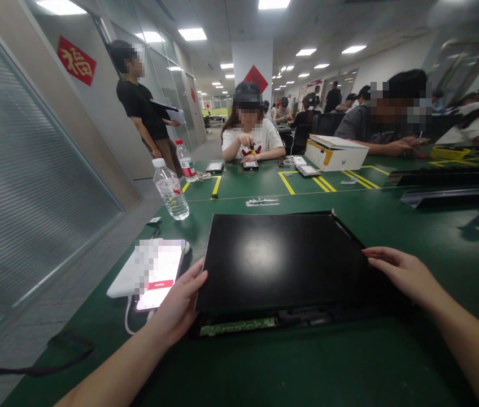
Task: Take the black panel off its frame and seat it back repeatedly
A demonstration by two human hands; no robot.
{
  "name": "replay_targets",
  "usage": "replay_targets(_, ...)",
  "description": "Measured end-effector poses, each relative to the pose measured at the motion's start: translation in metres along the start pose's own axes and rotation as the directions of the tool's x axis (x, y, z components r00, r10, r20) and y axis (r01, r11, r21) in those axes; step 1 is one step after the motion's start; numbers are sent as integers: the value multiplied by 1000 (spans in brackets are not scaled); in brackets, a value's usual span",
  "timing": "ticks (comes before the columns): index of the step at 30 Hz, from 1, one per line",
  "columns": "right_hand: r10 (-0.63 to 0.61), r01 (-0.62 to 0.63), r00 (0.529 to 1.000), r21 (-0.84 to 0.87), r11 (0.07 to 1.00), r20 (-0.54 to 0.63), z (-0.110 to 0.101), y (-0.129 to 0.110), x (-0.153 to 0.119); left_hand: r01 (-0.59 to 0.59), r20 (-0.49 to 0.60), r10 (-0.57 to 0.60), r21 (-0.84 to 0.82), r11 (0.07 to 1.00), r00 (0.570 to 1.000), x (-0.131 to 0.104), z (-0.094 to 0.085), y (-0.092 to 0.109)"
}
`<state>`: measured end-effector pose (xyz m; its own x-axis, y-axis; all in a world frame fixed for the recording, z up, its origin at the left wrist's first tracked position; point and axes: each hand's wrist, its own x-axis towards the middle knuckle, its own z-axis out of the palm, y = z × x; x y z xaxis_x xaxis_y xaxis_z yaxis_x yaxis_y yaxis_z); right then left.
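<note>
A flat black panel (pixel 282 260) with a glossy face lies over a black frame (pixel 347 229) on the green table (pixel 290 373). Along its near edge a green circuit board strip (pixel 237 327) shows. My left hand (pixel 180 305) grips the panel's left edge, thumb on top and the other fingers partly hidden beneath. At the right edge, my right hand (pixel 404 274) pinches the panel's side between thumb and fingers. The frame's far right corner sticks out past the panel.
Left of the panel are a lit phone (pixel 165 277), a white device (pixel 125 274) with a cable, and two bottles (pixel 171 195) (pixel 186 164). A white box (pixel 335 154) and black metal strips (pixel 455 195) lie farther back. People sit across the table.
</note>
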<state>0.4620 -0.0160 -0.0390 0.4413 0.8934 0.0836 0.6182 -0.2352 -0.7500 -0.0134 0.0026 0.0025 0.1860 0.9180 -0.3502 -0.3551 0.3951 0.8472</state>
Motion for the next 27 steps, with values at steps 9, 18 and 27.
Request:
replay_targets(9,5,-5,1000,-21,1000,8,-2,-2,0,16,-7,-15,17,1000,1000,-1,2,0)
replay_targets(18,30,-29,999,-37,999,19,-4,-9,-1,1,-73,1,34,999,997,-4,6,-1)
replay_targets(27,68,-68,997,-19,998,21,-8,-19,-4,-122,-1,123,82,989,992,-2,1,-3)
